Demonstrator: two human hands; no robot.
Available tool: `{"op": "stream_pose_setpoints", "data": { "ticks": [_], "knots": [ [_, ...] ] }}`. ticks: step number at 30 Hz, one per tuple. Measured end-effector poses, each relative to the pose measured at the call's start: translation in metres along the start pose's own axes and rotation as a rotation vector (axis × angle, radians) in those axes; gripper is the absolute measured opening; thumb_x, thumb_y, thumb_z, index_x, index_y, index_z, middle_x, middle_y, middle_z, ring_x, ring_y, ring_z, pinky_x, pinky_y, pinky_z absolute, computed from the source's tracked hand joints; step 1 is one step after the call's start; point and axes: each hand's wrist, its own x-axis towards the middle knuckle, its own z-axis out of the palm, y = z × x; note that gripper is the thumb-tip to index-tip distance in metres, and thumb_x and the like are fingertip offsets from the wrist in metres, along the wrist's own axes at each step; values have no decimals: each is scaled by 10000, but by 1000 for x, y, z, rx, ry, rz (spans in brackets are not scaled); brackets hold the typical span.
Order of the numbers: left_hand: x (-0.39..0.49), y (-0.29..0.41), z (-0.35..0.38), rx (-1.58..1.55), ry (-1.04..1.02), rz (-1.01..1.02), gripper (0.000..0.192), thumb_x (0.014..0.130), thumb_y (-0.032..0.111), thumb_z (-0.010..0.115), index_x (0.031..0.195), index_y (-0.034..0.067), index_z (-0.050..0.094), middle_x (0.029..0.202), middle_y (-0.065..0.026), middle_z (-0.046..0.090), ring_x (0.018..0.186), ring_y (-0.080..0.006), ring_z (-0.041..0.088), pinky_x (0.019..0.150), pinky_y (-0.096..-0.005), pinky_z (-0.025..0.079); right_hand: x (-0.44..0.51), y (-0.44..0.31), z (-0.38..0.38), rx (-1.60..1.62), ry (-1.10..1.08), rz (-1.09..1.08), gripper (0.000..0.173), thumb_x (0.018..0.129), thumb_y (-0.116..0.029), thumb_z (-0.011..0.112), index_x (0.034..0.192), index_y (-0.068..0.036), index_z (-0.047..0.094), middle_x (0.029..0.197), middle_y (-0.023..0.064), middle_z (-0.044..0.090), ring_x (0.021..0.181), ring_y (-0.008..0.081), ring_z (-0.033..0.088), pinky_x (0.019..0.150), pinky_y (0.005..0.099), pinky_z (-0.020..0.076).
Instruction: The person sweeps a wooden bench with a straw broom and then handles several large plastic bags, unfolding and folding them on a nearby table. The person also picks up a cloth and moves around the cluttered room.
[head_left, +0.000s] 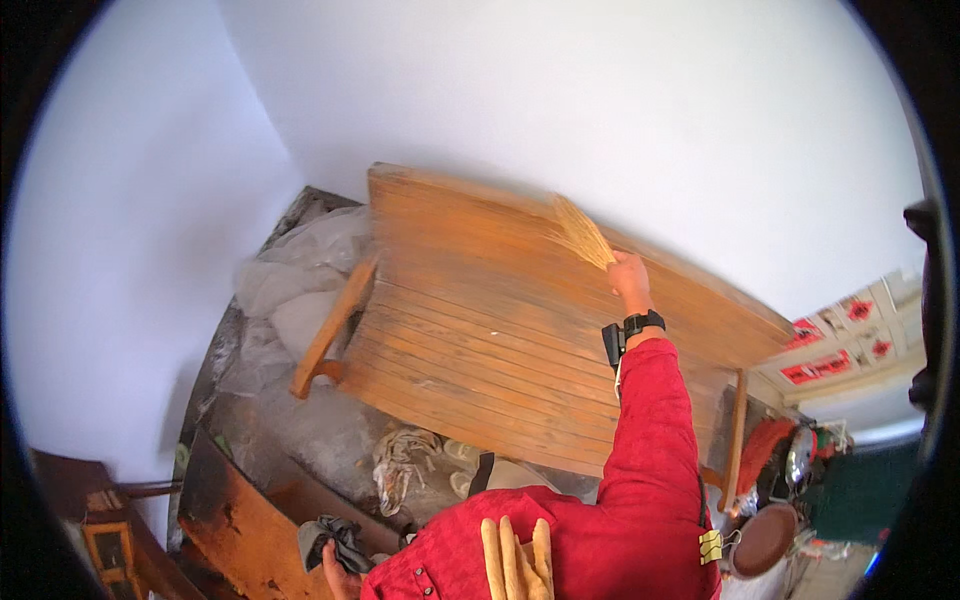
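My right hand (628, 276), at the end of a red sleeve with a black wrist strap, grips a straw hand broom (583, 234). The broom's bristles point up and left, over the backrest of a slatted wooden bench (480, 322). A small white scrap (494, 333) lies on the slats. At the lower left my left hand (339, 571) holds a crumpled dark grey cloth (334, 541), beside an open wooden box (244, 517). Several pale, stick-like wooden pieces (517, 559) show in front of my chest.
White walls meet behind the bench. Plastic-wrapped bundles (307, 289) stand beside its left armrest (334, 330). Shoes (461, 469) and a crumpled bag (401, 465) lie on the floor below its front edge. Right of the bench are a brown round pan (763, 540) and other household items.
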Motion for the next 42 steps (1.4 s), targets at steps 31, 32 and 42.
{"op": "stream_pose_setpoints", "data": {
  "ticks": [31, 32, 42],
  "knots": [
    [-130, -105, 237, 420, -381, -660, 168, 885, 291, 606, 888, 161, 501, 724, 77, 418, 565, -18, 383, 469, -165, 352, -14, 489, -274, -111, 460, 475, 238, 851, -257, 530, 928, -71, 657, 925, 168, 661, 899, 345, 640, 754, 452, 525],
    [-131, -112, 244, 565, -375, -529, 173, 904, 310, 562, 990, 160, 550, 772, 54, 531, 571, -43, 458, 488, -199, 381, -21, 510, -291, -152, 523, 517, 246, 842, -255, 534, 942, -72, 665, 905, 176, 663, 877, 355, 642, 730, 451, 525],
    [-123, -170, 280, 688, -412, -123, 258, 869, 325, 582, 1009, 109, 598, 853, -20, 615, 679, -159, 564, 595, -310, 468, -25, 524, -306, 333, 663, 411, 316, 812, -231, 573, 1114, -167, 642, 865, 240, 645, 836, 362, 647, 706, 459, 512]
  ]
}}
